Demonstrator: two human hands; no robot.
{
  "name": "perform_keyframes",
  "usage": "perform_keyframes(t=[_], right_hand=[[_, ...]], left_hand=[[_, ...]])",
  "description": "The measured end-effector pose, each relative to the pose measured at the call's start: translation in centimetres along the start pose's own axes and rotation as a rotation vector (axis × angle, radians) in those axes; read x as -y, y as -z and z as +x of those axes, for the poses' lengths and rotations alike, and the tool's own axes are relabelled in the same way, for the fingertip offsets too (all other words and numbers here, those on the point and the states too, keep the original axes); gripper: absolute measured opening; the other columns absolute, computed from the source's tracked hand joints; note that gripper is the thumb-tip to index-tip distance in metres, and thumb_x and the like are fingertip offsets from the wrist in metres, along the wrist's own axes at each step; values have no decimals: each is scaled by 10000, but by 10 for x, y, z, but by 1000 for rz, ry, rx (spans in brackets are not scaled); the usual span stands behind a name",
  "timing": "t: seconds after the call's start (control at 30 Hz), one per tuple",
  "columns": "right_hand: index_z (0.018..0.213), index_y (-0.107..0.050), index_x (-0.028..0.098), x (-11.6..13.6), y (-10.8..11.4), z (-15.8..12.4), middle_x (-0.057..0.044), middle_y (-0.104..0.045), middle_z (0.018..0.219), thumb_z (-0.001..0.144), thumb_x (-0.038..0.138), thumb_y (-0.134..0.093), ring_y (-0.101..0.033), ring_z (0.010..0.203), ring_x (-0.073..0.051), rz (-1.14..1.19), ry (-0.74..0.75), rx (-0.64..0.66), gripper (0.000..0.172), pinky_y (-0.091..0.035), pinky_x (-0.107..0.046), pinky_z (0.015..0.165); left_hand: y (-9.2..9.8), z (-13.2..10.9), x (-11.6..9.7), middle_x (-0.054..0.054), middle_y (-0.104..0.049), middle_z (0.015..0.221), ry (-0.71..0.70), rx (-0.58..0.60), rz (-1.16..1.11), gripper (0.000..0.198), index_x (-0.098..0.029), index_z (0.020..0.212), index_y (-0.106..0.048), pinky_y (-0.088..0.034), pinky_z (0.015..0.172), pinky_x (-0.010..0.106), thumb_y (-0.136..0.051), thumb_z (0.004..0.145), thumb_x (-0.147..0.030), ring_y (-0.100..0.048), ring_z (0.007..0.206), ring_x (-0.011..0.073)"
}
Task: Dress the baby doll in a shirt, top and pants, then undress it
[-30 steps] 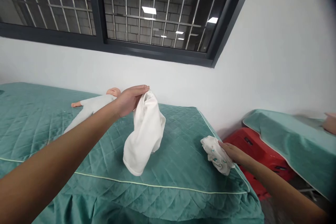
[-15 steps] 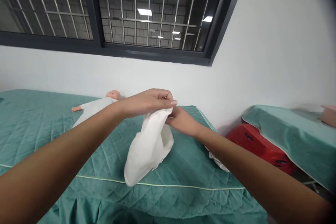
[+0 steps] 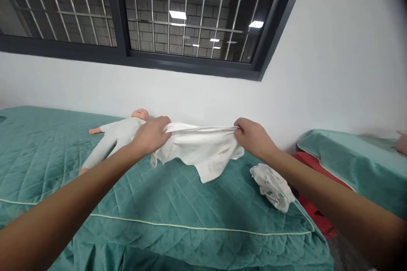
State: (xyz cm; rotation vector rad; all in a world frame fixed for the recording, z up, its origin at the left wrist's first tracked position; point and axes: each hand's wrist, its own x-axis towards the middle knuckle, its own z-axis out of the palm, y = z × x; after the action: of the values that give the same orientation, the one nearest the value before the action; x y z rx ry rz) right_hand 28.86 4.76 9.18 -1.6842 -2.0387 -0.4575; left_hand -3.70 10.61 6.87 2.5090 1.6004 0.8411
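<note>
A white cloth garment (image 3: 203, 148) is stretched between my two hands above the green quilted bed cover (image 3: 178, 203), its lower part hanging loose. My left hand (image 3: 154, 134) is closed on its upper left edge, and my right hand (image 3: 252, 135) grips the upper right edge. Behind my left hand and forearm, a baby doll (image 3: 119, 132) in a pale outfit lies on the cover, partly hidden. Near my right forearm rests a crumpled white cloth with a small green print (image 3: 272, 187).
A dark-framed window (image 3: 190, 65) with metal bars is in the wall behind the bed. On the right, a red object (image 3: 318, 169) sits beside and below another surface with a green cover (image 3: 356, 156). Something skin-coloured shows at the right edge.
My hands have moved apart from each other, and the garment that hung bunched below them is now spread wide between them. The printed cloth on the right shows more fully.
</note>
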Motion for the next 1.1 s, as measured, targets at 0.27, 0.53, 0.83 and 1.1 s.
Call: perform_keyframes(t=[0.27, 0.53, 0.83, 1.1], right_hand=[[858, -601, 241, -30, 21, -22, -3, -649, 786, 832, 229, -435, -563, 708, -180, 47, -232, 130, 168, -375, -286, 639], [1165, -602, 126, -17, -73, -27, -165, -641, 1201, 820, 70, -397, -553, 1124, -301, -88, -221, 280, 406, -420, -396, 913], [1352, -459, -32, 59, -184, -75, -264, -508, 1388, 930, 268, -409, -401, 1346, -352, -8, -346, 446, 520, -288, -439, 1121], [1451, -323, -54, 41, -202, -62, -320, -371, 1470, 975, 378, -351, -300, 1414, -415, -53, -592, 421, 644, -255, -474, 1127]], left_hand=[[-8, -13, 29, 54, -710, 943, 51, 149, -293, 371, -211, 927, -670, -433, 710, 290, -552, 819, -546, -633, 869, 263], [-79, -16, 30, 194, -671, 1109, 97, 109, 216, 361, -153, 1094, -655, -431, 903, 422, -556, 864, -413, -585, 1088, 353], [-180, -49, -25, 135, -629, 1247, -34, 308, -77, 364, -129, 1187, -618, -435, 1025, 340, -362, 932, -161, -576, 1165, 224], [-211, -7, -30, 199, -464, 1456, 160, 253, 40, 441, -73, 1333, -519, -290, 1144, 514, -339, 959, -222, -419, 1345, 334]])
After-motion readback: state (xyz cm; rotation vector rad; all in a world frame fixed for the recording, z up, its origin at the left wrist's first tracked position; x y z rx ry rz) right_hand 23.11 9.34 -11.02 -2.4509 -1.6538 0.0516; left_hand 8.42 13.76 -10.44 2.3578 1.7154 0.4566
